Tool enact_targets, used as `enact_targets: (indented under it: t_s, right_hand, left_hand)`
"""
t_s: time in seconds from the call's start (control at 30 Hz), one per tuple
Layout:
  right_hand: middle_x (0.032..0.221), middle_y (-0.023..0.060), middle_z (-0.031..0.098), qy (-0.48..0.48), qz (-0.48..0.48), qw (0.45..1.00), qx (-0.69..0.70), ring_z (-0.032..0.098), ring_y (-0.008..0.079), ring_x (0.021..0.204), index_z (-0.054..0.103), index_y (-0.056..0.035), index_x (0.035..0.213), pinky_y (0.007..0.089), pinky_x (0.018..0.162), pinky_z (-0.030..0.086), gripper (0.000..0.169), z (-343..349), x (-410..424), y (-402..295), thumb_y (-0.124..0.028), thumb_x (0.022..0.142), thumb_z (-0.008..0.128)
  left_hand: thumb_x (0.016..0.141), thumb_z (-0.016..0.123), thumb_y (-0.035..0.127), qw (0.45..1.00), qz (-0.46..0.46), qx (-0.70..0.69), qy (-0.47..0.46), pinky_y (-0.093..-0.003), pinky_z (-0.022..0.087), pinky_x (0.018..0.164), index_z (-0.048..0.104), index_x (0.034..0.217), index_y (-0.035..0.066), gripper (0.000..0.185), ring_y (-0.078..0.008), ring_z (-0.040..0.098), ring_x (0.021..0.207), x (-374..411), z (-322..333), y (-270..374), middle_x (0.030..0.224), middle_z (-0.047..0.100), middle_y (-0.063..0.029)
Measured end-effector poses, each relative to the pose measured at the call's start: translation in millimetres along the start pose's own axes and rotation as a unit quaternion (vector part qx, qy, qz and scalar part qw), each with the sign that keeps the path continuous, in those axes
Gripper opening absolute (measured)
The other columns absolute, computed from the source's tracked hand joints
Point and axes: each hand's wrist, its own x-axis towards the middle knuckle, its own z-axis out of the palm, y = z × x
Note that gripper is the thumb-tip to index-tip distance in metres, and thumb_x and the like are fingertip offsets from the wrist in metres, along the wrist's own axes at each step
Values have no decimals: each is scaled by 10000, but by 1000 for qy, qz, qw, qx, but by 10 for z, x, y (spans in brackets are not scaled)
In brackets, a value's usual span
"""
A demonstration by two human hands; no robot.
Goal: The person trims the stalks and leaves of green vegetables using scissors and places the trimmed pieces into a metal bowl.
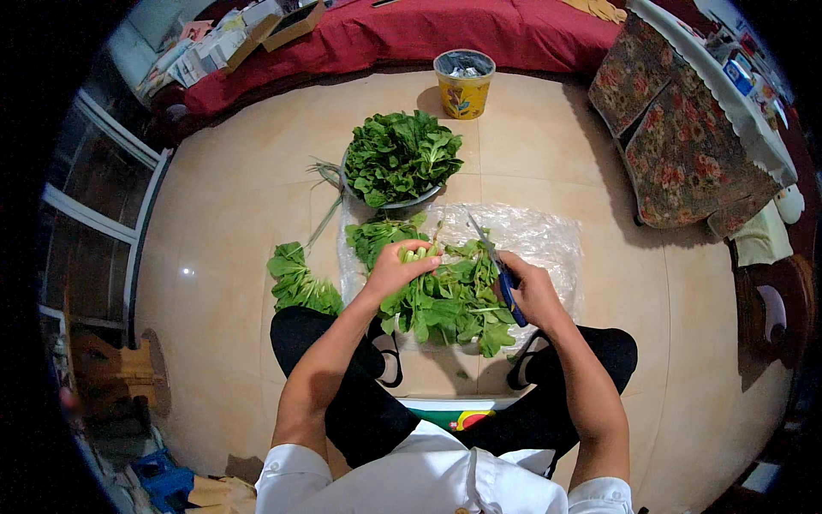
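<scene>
My left hand (401, 266) grips a small bunch of leafy green stems (417, 254), cut ends upward, with leaves hanging below. To its right, my right hand (534, 289) holds blue-handled scissors (508, 286), their blades pointing up and left; whether the blades are parted is hard to tell. Loose leafy greens (472, 315) lie under and between both hands on a clear plastic sheet (546, 241). Beyond the left hand is another pile of greens (379, 234). A bowl heaped with leafy greens (404, 157) stands past the sheet, and a bundle of greens (302, 283) rests on the floor at left.
A yellow bin (463, 96) with a liner stands near a red-draped seat (398, 38). Long thin green stalks (326, 218) lie left of the bowl. A floral-covered table (687, 148) is at right, a glass-paned door (109, 218) at left. My knees flank the sheet's near edge.
</scene>
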Motion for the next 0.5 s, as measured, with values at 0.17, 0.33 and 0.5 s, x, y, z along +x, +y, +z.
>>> enact_targets:
  t_s: [0.17,0.33,0.5]
  right_hand:
    - [880,205,572,-79,-19,997,-3,567,289,768,482,-64,1145,339,686,445,462,72,-37,-163,-19,689,545]
    - [890,160,585,-113,3,994,-7,552,162,769,473,-12,1157,277,722,442,460,112,-45,-225,-16,703,549]
    - [768,125,578,-116,-1,993,-1,544,129,681,485,-17,1155,267,648,448,459,149,-47,-151,-11,700,545]
  left_hand:
    - [727,671,168,994,22,64,86,-207,416,590,619,878,12,223,-55,513,658,-34,23,-45,734,593,-4]
    - [701,682,135,979,62,122,150,-222,420,571,606,844,-3,213,-62,498,633,-95,122,33,696,570,1]
    - [687,671,129,960,84,207,168,-274,443,592,605,856,2,221,-140,555,647,-118,161,74,740,598,-79]
